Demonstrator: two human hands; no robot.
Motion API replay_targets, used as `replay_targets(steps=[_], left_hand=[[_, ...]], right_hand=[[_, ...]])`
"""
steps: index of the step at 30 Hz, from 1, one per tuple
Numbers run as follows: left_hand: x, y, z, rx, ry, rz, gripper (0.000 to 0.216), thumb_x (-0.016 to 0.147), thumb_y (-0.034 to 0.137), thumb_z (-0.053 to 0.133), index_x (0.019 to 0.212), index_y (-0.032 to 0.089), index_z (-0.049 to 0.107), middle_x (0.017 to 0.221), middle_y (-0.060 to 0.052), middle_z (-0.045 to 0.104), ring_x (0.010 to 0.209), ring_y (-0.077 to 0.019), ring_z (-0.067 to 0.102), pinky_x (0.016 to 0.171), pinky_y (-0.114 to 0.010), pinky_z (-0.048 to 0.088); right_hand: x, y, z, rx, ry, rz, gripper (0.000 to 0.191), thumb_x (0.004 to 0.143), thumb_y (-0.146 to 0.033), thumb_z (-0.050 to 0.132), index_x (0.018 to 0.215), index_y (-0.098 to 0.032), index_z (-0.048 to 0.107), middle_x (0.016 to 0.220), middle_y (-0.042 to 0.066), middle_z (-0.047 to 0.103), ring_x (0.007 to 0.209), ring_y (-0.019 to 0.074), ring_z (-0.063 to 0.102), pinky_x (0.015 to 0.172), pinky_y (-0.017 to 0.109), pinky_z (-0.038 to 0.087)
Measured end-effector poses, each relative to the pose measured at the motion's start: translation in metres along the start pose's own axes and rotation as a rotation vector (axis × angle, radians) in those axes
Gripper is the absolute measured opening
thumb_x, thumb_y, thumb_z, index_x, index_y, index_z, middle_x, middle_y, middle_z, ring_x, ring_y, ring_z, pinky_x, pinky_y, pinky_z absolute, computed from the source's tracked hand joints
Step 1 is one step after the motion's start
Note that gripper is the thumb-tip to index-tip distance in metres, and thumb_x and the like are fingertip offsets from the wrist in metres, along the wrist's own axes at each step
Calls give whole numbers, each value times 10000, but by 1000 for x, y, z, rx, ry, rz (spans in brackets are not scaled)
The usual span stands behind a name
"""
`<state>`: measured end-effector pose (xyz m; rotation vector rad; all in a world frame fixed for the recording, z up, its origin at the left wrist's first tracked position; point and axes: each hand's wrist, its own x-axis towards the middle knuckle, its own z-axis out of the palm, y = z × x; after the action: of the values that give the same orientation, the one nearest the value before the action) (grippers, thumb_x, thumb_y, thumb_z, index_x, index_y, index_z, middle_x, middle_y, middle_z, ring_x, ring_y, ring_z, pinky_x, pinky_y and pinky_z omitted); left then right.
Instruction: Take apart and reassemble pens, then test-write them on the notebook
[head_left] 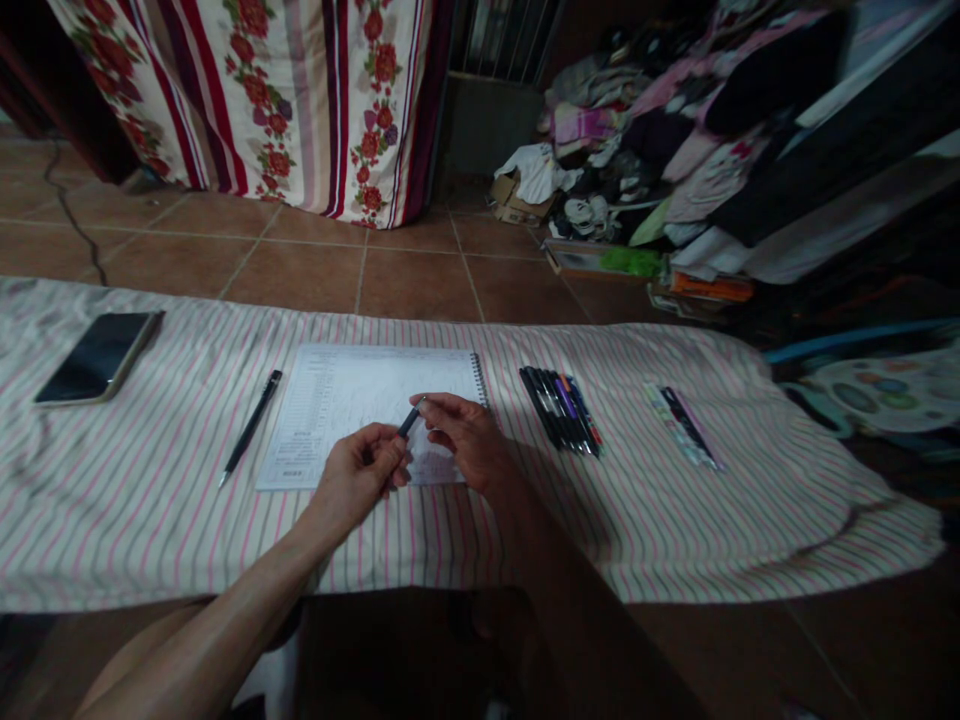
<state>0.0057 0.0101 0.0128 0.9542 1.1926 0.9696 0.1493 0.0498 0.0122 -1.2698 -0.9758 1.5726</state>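
Note:
A dark, slim pen [409, 420] is held tilted over the spiral notebook [360, 385]. My left hand [360, 470] is closed around its lower part, which the fingers hide. At its upper end, the thumb and forefinger of my right hand [469, 440] pinch the tip; a small light-coloured bit shows there. The notebook lies under both hands, with its wire binding on the right and printed text down its left side. To its left a black pen [251, 428] lies slantwise on the cloth. Right of the notebook is a row of several pens [559, 410], mostly black, one purple.
A striped cloth [180, 520] covers the low table. A phone [97, 357] lies at the far left. Farther right sits a small group of pens [686, 425]. Beyond the table are a tiled floor [300, 265], a flowered curtain [300, 100] and heaped clothes [652, 130].

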Motion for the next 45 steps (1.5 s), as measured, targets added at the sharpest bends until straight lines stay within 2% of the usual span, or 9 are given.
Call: replay_targets(steps=[8,14,18,29,38,45], left_hand=[[3,-10,-2,30,3,30,289,727,405,648,822,141,577,573,-9,597,445,-83,490,418,-206,340],[0,-2,-1,-18,-10,10,315,711,421,654,816,135,572,605,-11,603,476,-96,524,423,-210,355],[0,1,-1,-34,-22,4,320,707,423,656,812,133,574,598,-8,598,471,-98,527,422,-212,360],[0,-1,0,-18,-3,23,322,693,427,664,801,135,583,592,-4,598,457,-96,522,410,-212,365],[1,-5,1,12,25,24,295,721,417,645,801,138,592,571,-1,599,444,-87,507,415,-209,364],[-1,4,1,-158,-31,-46,298,684,377,697,783,118,588,591,-11,620,437,-82,523,410,-196,380]], right_hand=[[-1,1,5,-82,42,-59,294,614,-452,719,715,-185,651,682,-18,591,634,100,509,596,245,429],[-3,1,3,-4,-29,-29,336,656,-474,692,859,-207,708,757,3,600,690,105,516,588,230,423],[-2,1,2,36,-52,-18,321,662,-436,693,906,-229,724,731,-2,591,677,99,508,599,229,419],[1,4,2,-35,-3,-67,295,636,-437,707,823,-209,721,714,-4,628,600,90,487,584,237,406],[-1,3,9,-80,46,-111,290,647,-450,698,735,-177,654,652,-19,572,568,90,471,544,236,397],[-3,4,4,34,-23,-73,334,691,-482,670,873,-207,721,789,7,605,667,91,501,589,227,410]])
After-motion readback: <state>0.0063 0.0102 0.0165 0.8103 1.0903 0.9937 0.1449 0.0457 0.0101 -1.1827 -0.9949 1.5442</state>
